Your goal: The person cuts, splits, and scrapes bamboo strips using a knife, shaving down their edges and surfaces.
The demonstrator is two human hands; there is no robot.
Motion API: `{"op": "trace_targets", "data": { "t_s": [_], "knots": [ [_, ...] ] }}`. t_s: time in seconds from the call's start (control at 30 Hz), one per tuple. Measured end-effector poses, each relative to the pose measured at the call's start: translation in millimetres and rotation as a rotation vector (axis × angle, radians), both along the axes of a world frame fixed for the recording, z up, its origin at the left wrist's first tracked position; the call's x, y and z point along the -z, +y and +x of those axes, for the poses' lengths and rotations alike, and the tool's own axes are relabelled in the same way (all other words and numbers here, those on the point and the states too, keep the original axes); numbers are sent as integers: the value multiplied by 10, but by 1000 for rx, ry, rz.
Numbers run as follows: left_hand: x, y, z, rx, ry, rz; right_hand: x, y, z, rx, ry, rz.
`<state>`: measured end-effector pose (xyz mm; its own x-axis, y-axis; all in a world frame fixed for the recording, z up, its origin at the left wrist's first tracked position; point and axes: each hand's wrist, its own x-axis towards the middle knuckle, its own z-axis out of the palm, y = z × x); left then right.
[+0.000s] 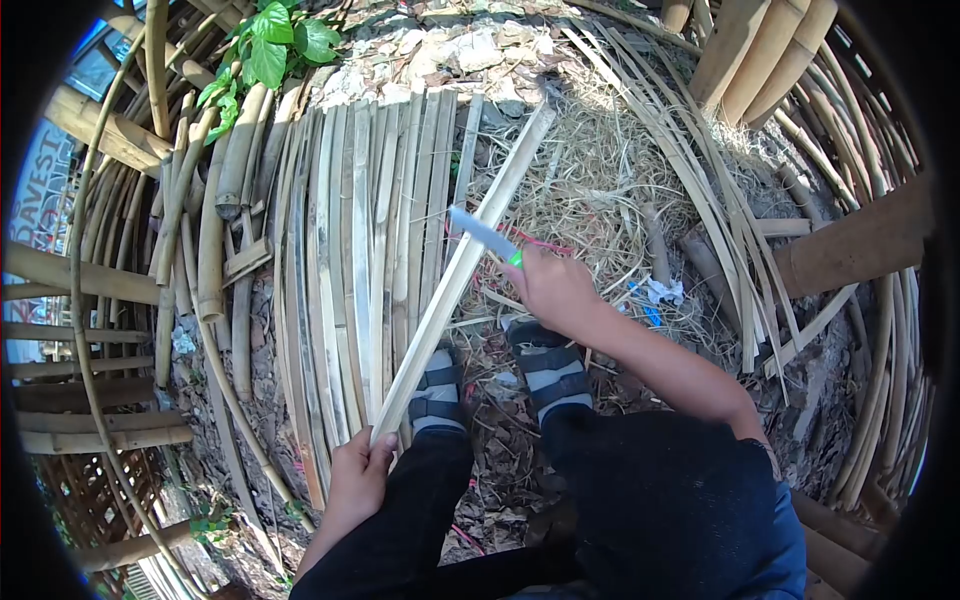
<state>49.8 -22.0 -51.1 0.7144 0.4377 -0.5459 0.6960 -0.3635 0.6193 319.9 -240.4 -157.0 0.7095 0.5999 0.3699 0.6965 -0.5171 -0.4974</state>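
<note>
My left hand [357,474] is closed round the near end of a long split bamboo strip [470,255], which slants up and away to the right. In my right hand [555,287] is a knife [483,234] with a green handle, its fingers wrapped round the grip. The blade lies across the strip around its middle, overlapping it in this view. Left of the held strip, many flat bamboo strips [345,250] lie side by side on the ground.
Thin shavings [590,190] cover the ground beyond my sandalled feet [548,368]. More long strips [690,170] lie at the right. Bamboo poles [90,275] line the left side, near a green leafy plant [268,50]. A thick pole [850,245] juts in from the right.
</note>
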Motion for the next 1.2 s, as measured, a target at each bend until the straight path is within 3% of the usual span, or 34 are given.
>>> {"op": "trace_targets", "data": {
  "t_s": [0.03,0.1,0.13,0.2,0.27,0.33,0.5,0.83,1.07,1.2],
  "knots": [
    [5,7,-6,0,15,13,71,-67,288,313,256,-38],
    [38,20,13,-13,17,26,-88,-315,539,414,134,-112],
    [61,33,-4,-16,5,-22,-154,-343,573,410,138,-114],
    [97,65,-62,-15,5,-76,-264,-408,536,387,211,122],
    [140,76,-26,-30,-16,-94,-409,-402,438,372,231,134],
    [121,41,2,-42,-45,-154,-484,-389,343,176,14,170],
    [97,66,12,-37,-10,-185,-468,-274,123,8,-18,272],
    [89,31,35,-38,-18,-176,-504,-43,-44,98,484,255],
    [90,22,58,-9,-41,-144,-416,-24,-109,50,342,315],
    [84,43,88,68,-58,-112,-326,1,-123,102,541,311]
  ]
}}
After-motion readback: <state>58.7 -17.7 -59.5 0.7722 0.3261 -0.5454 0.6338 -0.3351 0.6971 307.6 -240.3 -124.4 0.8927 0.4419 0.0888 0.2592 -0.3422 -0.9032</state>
